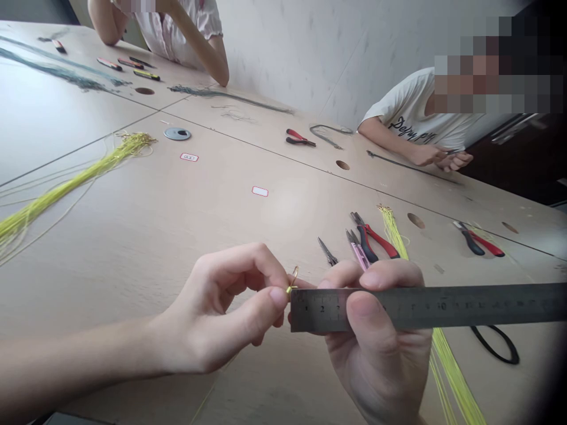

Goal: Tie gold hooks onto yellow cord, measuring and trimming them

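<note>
My left hand [241, 301] pinches a yellow cord end [289, 290] with a small gold hook or clasp [295, 274] sticking up from it. That end is held right at the left end of a steel ruler [443, 306]. My right hand [381, 336] grips the ruler, thumb in front and fingers behind, so its numbers face me. The ruler runs level out to the right edge. Behind it lies a bundle of yellow cords [452, 366], partly hidden by the ruler and my right hand.
Red-handled pliers [376, 239], pink-handled snips [358, 248] and scissors tips [326, 251] lie beyond my right hand. More pliers [478, 239] are at right. Another yellow cord bundle [88, 177] stretches across the left. Two people [172, 35] [416, 112] sit across the table.
</note>
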The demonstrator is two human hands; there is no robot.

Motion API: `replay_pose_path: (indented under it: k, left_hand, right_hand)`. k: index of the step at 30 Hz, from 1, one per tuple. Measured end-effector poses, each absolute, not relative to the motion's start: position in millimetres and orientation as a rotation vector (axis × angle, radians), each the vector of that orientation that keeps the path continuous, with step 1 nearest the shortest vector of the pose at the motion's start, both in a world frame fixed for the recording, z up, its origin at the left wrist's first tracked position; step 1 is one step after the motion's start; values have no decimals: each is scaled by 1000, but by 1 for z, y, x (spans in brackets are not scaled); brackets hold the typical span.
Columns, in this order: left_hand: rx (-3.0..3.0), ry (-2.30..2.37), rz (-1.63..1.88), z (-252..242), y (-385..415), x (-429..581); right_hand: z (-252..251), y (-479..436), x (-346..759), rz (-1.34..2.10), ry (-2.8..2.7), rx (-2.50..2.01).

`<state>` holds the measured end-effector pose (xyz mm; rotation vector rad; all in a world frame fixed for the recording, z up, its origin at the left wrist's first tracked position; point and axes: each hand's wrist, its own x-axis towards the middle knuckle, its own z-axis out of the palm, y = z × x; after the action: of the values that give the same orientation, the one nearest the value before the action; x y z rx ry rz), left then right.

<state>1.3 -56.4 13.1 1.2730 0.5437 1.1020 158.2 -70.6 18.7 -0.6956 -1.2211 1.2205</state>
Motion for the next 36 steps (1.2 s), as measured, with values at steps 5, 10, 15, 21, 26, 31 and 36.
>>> replay_pose_path:
  k: [5,10,15,21,26,31,36]
  left_hand:
    - [1276,546,1091,13,-57,1]
    - [1280,554,1094,13,-57,1]
    - [1277,567,1091,13,-57,1]
    - [1280,578,1085,14,-58,0]
    - [1269,558,1095,13,-57,0]
    - [1277,555,1092,13,-57,0]
    - [1288,568,1095,12,-58,0]
  right_hand:
    - [19,-70,157,1206,-1196,-696]
    - [19,-69,158,1208,-1218,-707]
    - [21,-69,155,1210,-1171,-684]
    - [19,-70,157,1210,-1202,-692]
    - [18,-69,157,1218,-1216,-697]
    - [18,-71,159,1229,-1227,-686]
    - [18,-71,161,1232,-1247,-687]
